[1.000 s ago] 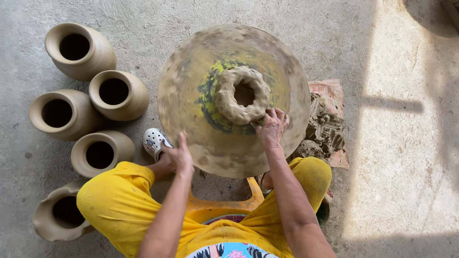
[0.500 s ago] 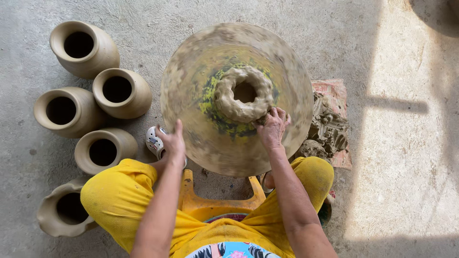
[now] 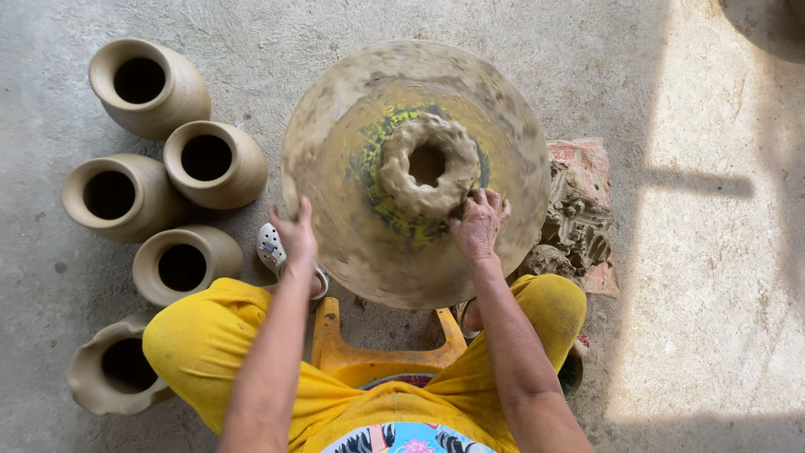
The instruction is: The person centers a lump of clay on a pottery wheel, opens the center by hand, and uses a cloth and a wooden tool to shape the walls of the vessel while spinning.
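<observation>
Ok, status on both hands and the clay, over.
Right hand pressing the clay ring at its near side. Left hand open on the wheel disc rim. Finished pots stand clear, left of wheel.

— What is underfoot?
— A grey concrete floor [image 3: 503, 25], rough and stained.
— And the light?
— A bright patch of sunlight [image 3: 713, 277] falls on the right, crossed by a dark shadow band [image 3: 696, 183].
</observation>
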